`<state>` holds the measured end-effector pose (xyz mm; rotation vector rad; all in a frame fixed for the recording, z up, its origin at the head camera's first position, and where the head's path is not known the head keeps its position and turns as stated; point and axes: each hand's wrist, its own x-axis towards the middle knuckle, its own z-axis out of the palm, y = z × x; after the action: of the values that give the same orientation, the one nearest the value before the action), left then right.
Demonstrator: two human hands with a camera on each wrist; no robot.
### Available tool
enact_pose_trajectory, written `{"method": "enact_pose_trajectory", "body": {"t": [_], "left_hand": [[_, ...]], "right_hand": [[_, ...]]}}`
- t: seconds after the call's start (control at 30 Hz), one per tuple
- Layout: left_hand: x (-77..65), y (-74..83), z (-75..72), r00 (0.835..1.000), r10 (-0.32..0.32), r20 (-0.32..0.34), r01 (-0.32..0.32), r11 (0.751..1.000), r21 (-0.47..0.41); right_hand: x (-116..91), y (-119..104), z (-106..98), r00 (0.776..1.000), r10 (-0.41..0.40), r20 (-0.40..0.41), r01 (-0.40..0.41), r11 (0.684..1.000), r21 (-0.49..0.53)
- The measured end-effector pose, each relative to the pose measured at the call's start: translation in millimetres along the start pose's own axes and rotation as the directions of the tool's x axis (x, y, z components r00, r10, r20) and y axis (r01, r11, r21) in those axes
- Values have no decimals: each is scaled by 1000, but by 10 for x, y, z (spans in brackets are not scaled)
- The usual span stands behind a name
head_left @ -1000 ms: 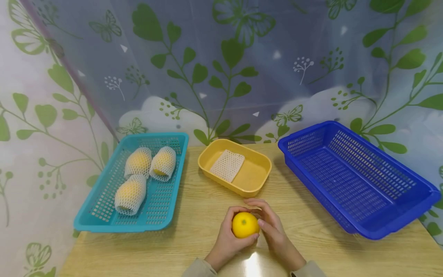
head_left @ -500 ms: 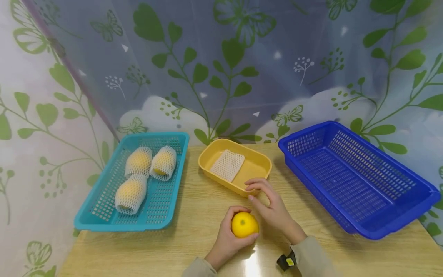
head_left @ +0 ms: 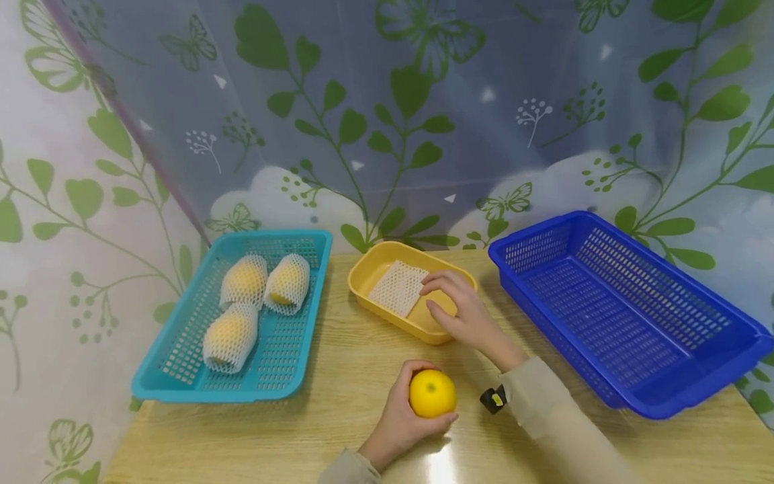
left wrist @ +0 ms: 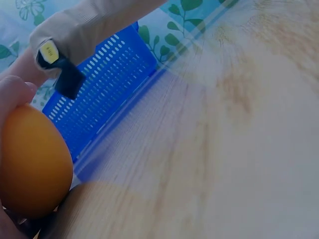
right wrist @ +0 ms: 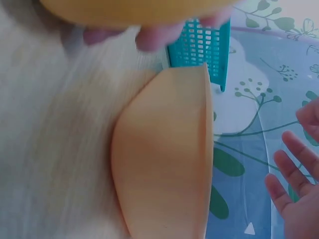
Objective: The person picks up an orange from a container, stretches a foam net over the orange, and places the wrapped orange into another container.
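My left hand (head_left: 410, 413) grips a smooth, round yellow fruit (head_left: 433, 394) above the near table, fingers behind it and thumb along the near side. A pale brown spot marks its top. In the left wrist view the fruit (left wrist: 34, 162) looks orange and slightly oval. My right hand (head_left: 464, 312) is over the right part of a small yellow tub (head_left: 387, 250), fingers spread and gently bent, holding nothing. Its fingertips are right by the edge of a white foam net sleeve (head_left: 398, 289) lying flat in the tub. The right wrist view shows that hand (right wrist: 301, 179) above the tub's rim.
At left, a teal basket (head_left: 275, 386) holds 3 yellow fruits (head_left: 231, 336) in white foam nets. A large blue basket (head_left: 605, 323) stands at right. A black wrist strap piece (head_left: 493, 400) hangs by the right sleeve. Behind the wooden table (head_left: 272, 437) is a leaf-patterned curtain (head_left: 338, 81).
My right hand has left the fruit and moved forward over the yellow tub towards the net sleeve. My left hand keeps its grip on the fruit almost in place.
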<state>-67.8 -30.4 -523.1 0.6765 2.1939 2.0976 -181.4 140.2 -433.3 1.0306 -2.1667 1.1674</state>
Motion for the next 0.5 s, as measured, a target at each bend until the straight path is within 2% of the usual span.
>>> {"method": "enact_pose_trajectory", "body": {"t": [0.17,0.5], "left_hand": [[-2,2,-19,999,47,-16,-47,999,-4],[-3,11,-65,999,32,-34,-31,999,6]], "right_hand": [[128,96,17,999,-24,25,25,998,-58],[289,196,-36,991,52,125,-35,990,-135]]}}
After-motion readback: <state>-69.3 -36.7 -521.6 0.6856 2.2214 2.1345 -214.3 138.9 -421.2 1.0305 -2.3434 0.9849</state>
